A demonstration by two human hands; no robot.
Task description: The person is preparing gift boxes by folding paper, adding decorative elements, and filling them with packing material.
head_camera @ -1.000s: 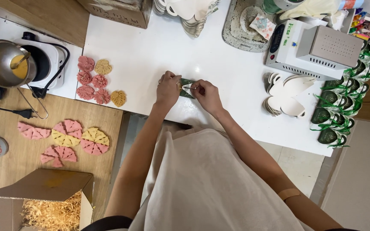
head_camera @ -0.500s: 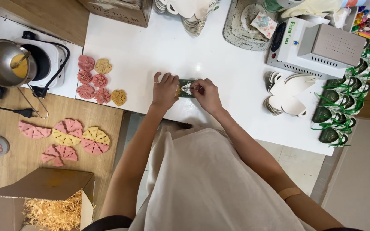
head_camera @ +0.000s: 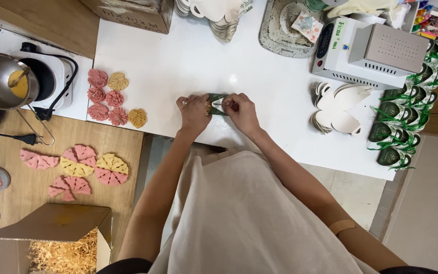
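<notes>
Both my hands meet over the front middle of the white table. Between them is a small dark green packet with a white pattern. My left hand grips its left end and my right hand pinches its right end. The fingers cover most of the packet. Just to the left lie round pink and yellow flower-shaped pieces on the table.
A white machine with a grey box stands at the back right, with white cut-out shapes and a row of green wrapped items beside it. A metal pot sits on a hotplate at left, above fan-shaped pieces and an open cardboard box.
My hands and the packet stay at the same spot on the table; only the fingers have shifted slightly on it.
</notes>
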